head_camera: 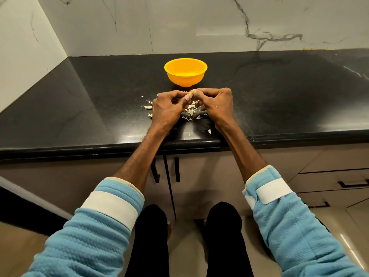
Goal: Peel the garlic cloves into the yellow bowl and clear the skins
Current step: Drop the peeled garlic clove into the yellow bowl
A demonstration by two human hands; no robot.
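Observation:
A yellow bowl (185,72) stands on the black counter (79,108), just beyond my hands. My left hand (166,108) and my right hand (216,103) meet in front of it, and both pinch one pale garlic clove (191,94) between their fingertips, a little above the counter. Papery garlic skins (190,113) lie scattered on the counter under and around my hands. A few more pieces (147,107) lie to the left of my left hand. What the bowl holds is hidden from this angle.
The counter's front edge (119,149) runs just below my wrists. A marble-patterned wall (199,27) stands behind the bowl and another at the left. Cabinet doors with dark handles (176,169) sit under the counter, drawers at the right.

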